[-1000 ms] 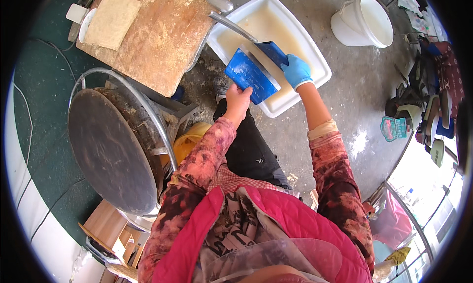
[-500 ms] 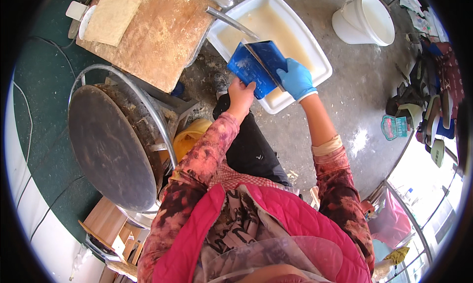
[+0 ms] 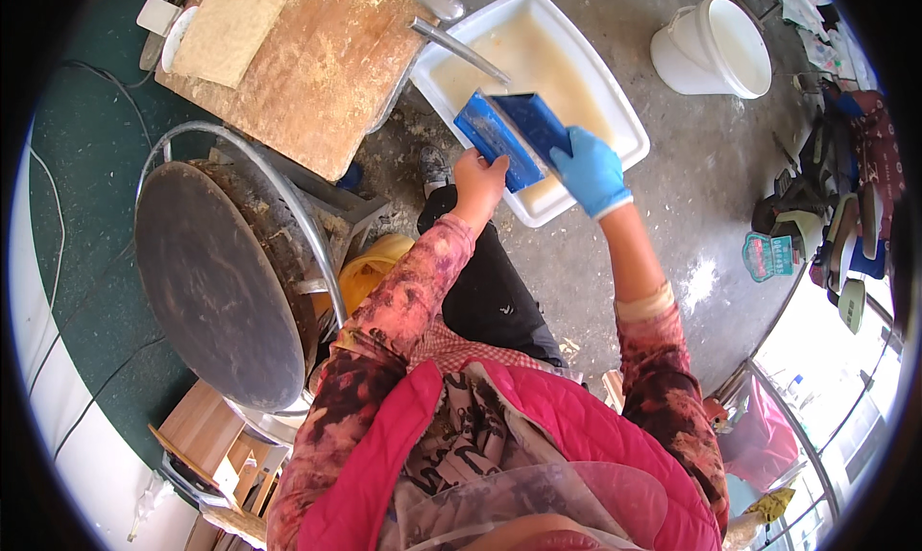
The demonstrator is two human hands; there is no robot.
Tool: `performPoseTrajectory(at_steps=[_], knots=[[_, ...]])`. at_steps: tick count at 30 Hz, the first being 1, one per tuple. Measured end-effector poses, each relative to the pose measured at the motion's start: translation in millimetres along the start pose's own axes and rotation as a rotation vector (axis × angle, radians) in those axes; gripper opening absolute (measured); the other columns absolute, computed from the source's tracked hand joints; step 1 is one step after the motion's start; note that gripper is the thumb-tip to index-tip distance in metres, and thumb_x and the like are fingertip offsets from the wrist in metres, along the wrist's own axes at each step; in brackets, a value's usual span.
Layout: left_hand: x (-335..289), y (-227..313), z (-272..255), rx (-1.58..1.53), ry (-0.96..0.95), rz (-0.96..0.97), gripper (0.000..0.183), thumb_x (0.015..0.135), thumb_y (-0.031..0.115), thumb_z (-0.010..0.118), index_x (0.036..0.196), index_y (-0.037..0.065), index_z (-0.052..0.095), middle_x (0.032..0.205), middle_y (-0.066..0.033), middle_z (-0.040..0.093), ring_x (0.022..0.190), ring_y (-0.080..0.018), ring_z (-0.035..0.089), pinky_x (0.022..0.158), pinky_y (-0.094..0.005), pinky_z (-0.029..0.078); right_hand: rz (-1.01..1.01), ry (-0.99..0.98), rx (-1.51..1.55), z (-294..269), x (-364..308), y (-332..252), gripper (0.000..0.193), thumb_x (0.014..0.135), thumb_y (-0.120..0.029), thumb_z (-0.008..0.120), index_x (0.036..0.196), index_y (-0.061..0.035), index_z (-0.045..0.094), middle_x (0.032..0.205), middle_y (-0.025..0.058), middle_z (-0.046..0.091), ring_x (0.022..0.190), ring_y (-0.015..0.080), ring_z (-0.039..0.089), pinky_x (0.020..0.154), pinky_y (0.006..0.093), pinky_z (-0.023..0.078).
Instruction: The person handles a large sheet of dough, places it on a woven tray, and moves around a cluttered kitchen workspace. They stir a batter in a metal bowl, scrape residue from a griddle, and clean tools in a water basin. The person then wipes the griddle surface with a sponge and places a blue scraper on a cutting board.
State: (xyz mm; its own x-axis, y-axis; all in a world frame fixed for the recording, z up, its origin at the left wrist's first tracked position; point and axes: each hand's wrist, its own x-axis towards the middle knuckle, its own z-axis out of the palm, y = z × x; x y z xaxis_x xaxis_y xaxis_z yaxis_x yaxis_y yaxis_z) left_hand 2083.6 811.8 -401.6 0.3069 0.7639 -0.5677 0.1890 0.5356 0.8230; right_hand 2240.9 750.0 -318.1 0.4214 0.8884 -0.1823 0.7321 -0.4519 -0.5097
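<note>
My bare left hand (image 3: 479,184) is closed on the near edge of a blue flat scraper (image 3: 492,133) with a pale metal strip along it. In my right hand (image 3: 590,170), which wears a light blue glove, is a second, darker blue scraper (image 3: 528,119). The two blades lie side by side, tilted, with a narrow gap between them. Both are above a white rectangular tub (image 3: 631,129) holding a cream-coloured liquid batter (image 3: 576,71). My right fingertips are partly hidden behind the darker blade.
A floury wooden board (image 3: 307,61) at the far left bears a stack of thin flat sheets (image 3: 229,33). A metal tube (image 3: 459,48) reaches over the tub. At left stands a round dark griddle (image 3: 216,287) with a curved metal rail. A white bucket (image 3: 687,57) stands far right.
The two scrapers have come apart from each other, the right hand shifting right and nearer with the darker one. The left hand has moved slightly right with its own.
</note>
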Motion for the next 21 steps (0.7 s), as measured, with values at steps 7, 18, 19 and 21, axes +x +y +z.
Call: performPoseTrajectory(at_steps=[7, 18, 19, 21], knots=[[-24.1, 12.7, 3.1, -0.044, -0.07, 0.061, 0.013, 0.079, 0.001, 0.059, 0.091, -0.001, 0.054, 0.078, -0.0056, 0.063, 0.062, -0.0109, 0.059, 0.052, -0.0237, 0.046, 0.174, -0.023, -0.026, 9.7, 8.4, 13.6, 0.029, 0.075, -0.026, 0.062, 0.09, -0.0009, 0.059, 0.084, 0.0227, 0.061, 0.08, 0.0394, 0.059, 0.071, 0.0436, 0.047], [-42.8, 20.9, -26.7, -0.151, -0.065, 0.03, 0.018, 0.079, -0.001, 0.059, 0.096, -0.003, 0.053, 0.086, -0.0077, 0.064, 0.071, -0.0106, 0.06, 0.062, -0.0243, 0.048, 0.332, 0.078, -0.067, -17.2, 63.3, 71.6, 0.034, 0.077, -0.033, 0.06, 0.095, -0.004, 0.06, 0.094, 0.0213, 0.062, 0.089, 0.0374, 0.059, 0.079, 0.0426, 0.045], [-44.5, 21.7, -27.2, -0.151, -0.076, 0.033, 0.017, 0.081, 0.0, 0.059, 0.097, -0.001, 0.053, 0.087, -0.0064, 0.064, 0.07, -0.0103, 0.06, 0.061, -0.0239, 0.048, 0.3, 0.094, -0.088, -16.0, 73.2, 69.1, 0.034, 0.077, -0.033, 0.06, 0.095, -0.0047, 0.06, 0.094, 0.0211, 0.061, 0.089, 0.0376, 0.058, 0.079, 0.0425, 0.045], [-47.3, 23.4, -28.3, -0.168, -0.09, 0.039, 0.017, 0.082, 0.001, 0.059, 0.098, 0.001, 0.053, 0.087, -0.0047, 0.063, 0.069, -0.0093, 0.059, 0.059, -0.023, 0.047, 0.252, 0.132, -0.141, -10.5, 94.4, 63.8, 0.033, 0.077, -0.033, 0.06, 0.096, -0.0065, 0.061, 0.097, 0.0202, 0.061, 0.091, 0.0374, 0.058, 0.08, 0.0422, 0.046]])
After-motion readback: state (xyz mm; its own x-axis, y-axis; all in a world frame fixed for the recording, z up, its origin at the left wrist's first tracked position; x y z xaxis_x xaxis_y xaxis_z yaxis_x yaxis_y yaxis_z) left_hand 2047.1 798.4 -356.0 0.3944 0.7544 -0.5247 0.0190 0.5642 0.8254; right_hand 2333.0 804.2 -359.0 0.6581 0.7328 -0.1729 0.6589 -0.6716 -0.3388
